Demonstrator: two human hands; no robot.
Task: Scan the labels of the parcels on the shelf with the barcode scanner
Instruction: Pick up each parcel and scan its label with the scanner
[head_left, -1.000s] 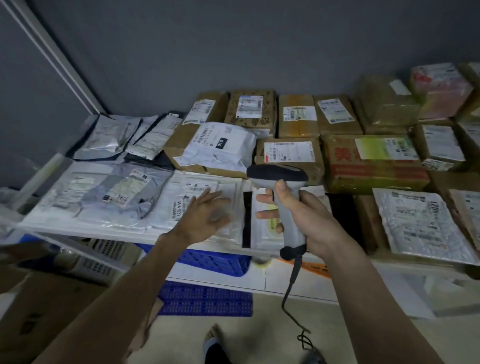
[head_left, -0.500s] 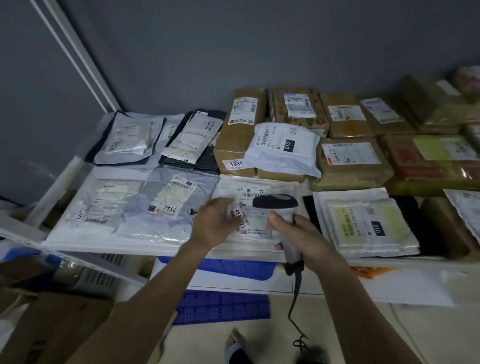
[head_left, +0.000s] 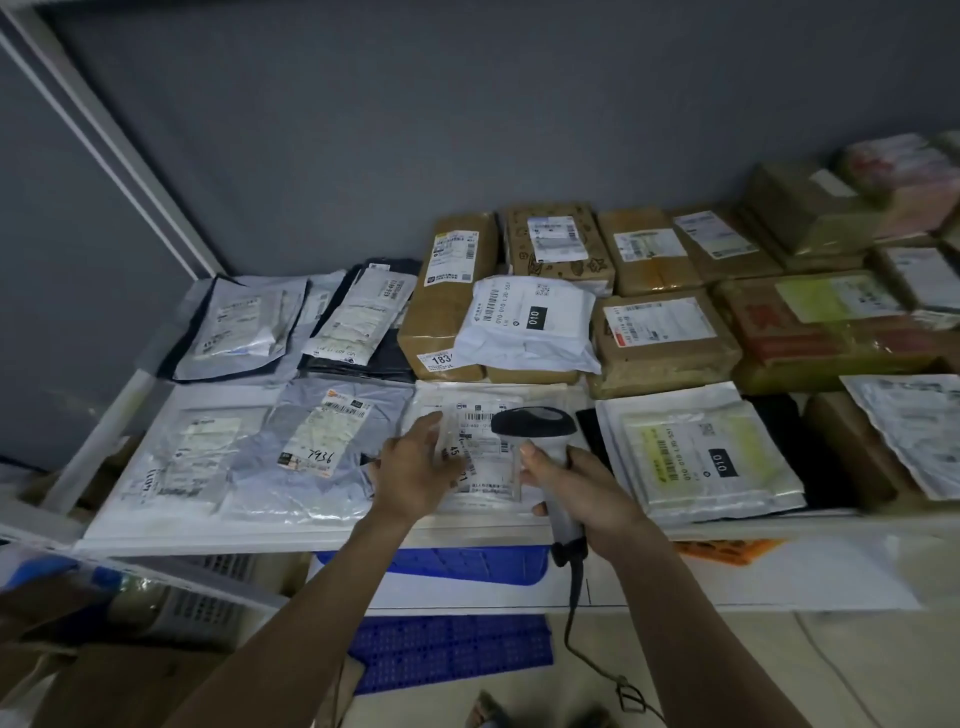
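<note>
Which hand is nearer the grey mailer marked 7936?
Left. The left hand rests on the clear bag just right of the grey mailer marked 7936; the right hand, gripping the barcode scanner, is farther right.

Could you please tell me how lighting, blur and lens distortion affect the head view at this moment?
Head view: dim overall, with one bright patch on the white mailer under the barcode scanner; left hand and right hand are slightly motion-blurred; the boxes at far right are smeared and unreadable; wide-angle distortion slants the shelf upright.
</note>
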